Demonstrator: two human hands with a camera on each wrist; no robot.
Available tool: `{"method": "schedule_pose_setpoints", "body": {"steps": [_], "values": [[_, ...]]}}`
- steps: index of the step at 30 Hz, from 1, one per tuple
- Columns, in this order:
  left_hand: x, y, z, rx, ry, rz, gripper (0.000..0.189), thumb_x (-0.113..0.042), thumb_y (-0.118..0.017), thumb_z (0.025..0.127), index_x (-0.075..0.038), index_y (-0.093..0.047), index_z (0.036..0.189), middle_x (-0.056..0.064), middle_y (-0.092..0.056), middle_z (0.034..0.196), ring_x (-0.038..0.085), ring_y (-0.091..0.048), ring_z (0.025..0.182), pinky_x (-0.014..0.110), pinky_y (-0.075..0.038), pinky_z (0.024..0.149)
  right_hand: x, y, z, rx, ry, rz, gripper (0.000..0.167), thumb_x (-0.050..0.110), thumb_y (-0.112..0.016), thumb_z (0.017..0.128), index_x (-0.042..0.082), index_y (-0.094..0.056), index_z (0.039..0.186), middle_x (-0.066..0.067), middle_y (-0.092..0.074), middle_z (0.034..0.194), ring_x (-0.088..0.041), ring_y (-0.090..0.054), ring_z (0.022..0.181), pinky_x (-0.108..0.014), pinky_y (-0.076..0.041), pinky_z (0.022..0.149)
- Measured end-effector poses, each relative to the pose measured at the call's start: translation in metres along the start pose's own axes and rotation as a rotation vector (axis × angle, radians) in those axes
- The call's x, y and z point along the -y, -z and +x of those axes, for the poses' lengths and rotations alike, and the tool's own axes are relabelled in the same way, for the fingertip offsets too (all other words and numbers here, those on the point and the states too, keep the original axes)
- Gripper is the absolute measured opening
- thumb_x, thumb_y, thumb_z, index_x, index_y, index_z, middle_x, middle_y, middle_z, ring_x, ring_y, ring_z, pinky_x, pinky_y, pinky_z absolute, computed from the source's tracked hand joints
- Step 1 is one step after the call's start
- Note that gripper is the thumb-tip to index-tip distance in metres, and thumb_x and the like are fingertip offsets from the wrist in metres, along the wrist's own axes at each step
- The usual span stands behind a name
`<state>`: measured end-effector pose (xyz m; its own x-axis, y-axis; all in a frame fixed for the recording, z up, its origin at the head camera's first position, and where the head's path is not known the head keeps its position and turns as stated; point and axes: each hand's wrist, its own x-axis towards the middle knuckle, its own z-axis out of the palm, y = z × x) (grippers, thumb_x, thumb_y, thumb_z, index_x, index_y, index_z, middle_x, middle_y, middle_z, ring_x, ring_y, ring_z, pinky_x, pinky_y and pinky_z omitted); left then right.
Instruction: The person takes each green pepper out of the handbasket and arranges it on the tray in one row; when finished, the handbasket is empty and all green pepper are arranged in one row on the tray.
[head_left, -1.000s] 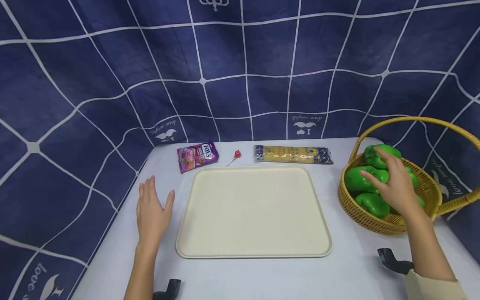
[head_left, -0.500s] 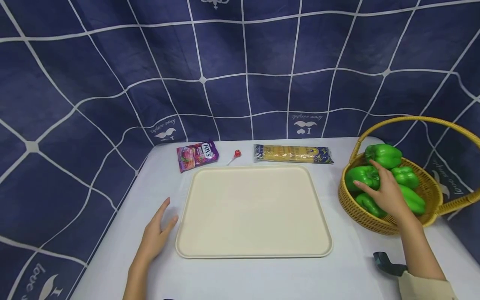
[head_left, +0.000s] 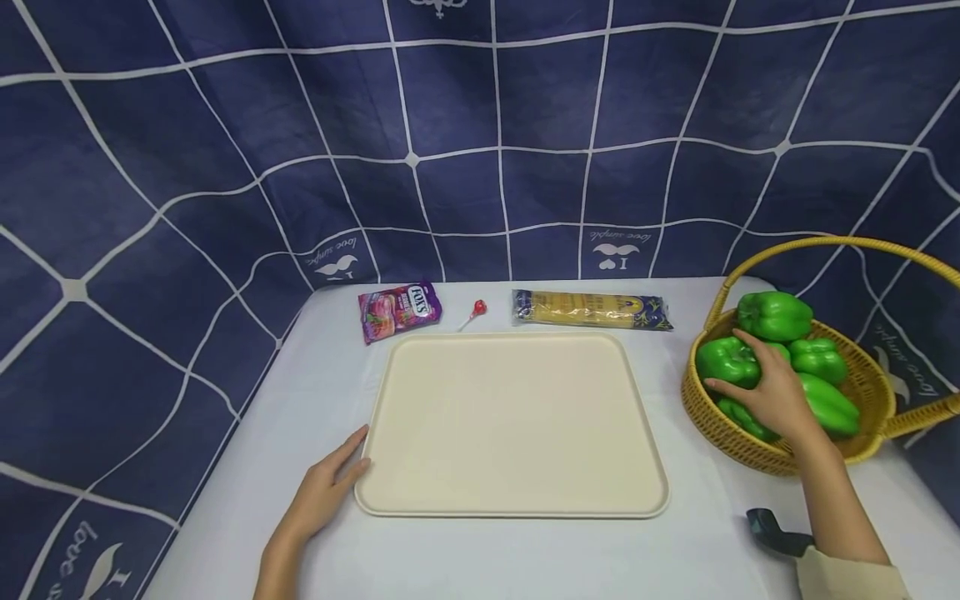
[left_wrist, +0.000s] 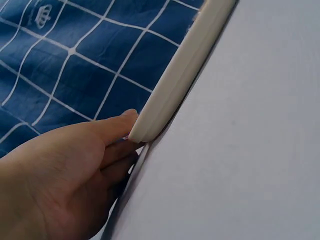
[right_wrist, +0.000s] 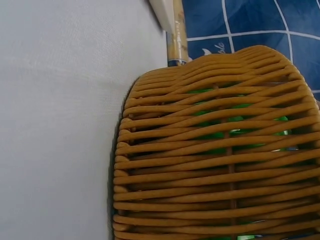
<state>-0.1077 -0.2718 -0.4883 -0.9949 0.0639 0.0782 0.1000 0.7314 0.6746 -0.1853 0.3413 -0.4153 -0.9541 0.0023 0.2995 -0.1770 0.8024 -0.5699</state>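
In the head view, my left hand (head_left: 321,490) is at the left rim of a cream rectangular tray (head_left: 517,510). The left wrist view shows that rim (left_wrist: 172,75) between my thumb and the fingers below it. On the right, my right hand (head_left: 772,392) reaches into a round wicker basket (head_left: 712,433) with an arched handle. Its thumb and fingers grip a green bell pepper (head_left: 726,360) on the basket's left side. Several more green bell peppers (head_left: 776,315) lie around it. From the right wrist, the woven wall (right_wrist: 215,160) hides the hand, with green showing through gaps.
Behind the tray lie a purple candy bag (head_left: 400,311), a red lollipop (head_left: 478,308) and a long yellow and blue pasta packet (head_left: 592,309). A blue checked cloth (head_left: 525,192) hangs behind the white table (head_left: 570,558). The basket's handle (head_left: 832,242) arches high on the right.
My left hand has come down and right, onto the tray's left rim. My right hand has lowered into the basket and closed around a bell pepper. The tray stays put.
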Motion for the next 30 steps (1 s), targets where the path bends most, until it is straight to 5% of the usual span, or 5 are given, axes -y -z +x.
{"method": "schedule_pose_setpoints", "body": {"steps": [9, 17, 25, 30], "values": [[0.000, -0.007, -0.003, -0.034, 0.015, -0.006, 0.051, -0.038, -0.049, 0.094, -0.015, -0.042, 0.139, 0.011, -0.038, 0.142, 0.038, -0.032, 0.130, 0.057, -0.025, 0.105, 0.026, 0.008, -0.010, -0.152, -0.067, 0.026, 0.091, 0.026, -0.082, 0.071, 0.011, -0.029, 0.144, -0.031, -0.023, 0.140, -0.054, -0.020, 0.126, -0.074, -0.016, 0.096], [0.002, -0.007, -0.005, -0.050, 0.018, -0.004, 0.050, -0.037, -0.050, 0.094, -0.015, -0.043, 0.138, 0.011, -0.039, 0.141, 0.038, -0.034, 0.129, 0.057, -0.026, 0.105, 0.092, -0.004, -0.010, -0.274, 0.057, 0.119, 0.092, 0.015, -0.089, 0.059, 0.020, -0.042, 0.138, -0.021, -0.031, 0.132, -0.040, -0.032, 0.122, -0.067, -0.028, 0.095], [0.004, -0.006, -0.005, -0.063, -0.001, -0.020, 0.050, -0.037, -0.052, 0.094, -0.016, -0.044, 0.138, 0.013, -0.040, 0.140, 0.039, -0.034, 0.128, 0.058, -0.027, 0.103, 0.154, -0.065, 0.018, -0.146, 0.297, 0.198, 0.090, 0.024, -0.090, 0.057, 0.015, -0.044, 0.134, -0.018, -0.037, 0.129, -0.038, -0.042, 0.114, -0.061, -0.042, 0.088], [0.005, -0.007, -0.004, -0.066, -0.004, -0.025, 0.050, -0.038, -0.053, 0.093, -0.017, -0.045, 0.138, 0.011, -0.041, 0.140, 0.038, -0.035, 0.128, 0.057, -0.028, 0.104, 0.183, -0.107, 0.032, 0.018, 0.345, 0.258, 0.088, 0.034, -0.087, 0.061, 0.018, -0.041, 0.135, -0.010, -0.042, 0.132, -0.032, -0.046, 0.115, -0.055, -0.044, 0.090]]}}
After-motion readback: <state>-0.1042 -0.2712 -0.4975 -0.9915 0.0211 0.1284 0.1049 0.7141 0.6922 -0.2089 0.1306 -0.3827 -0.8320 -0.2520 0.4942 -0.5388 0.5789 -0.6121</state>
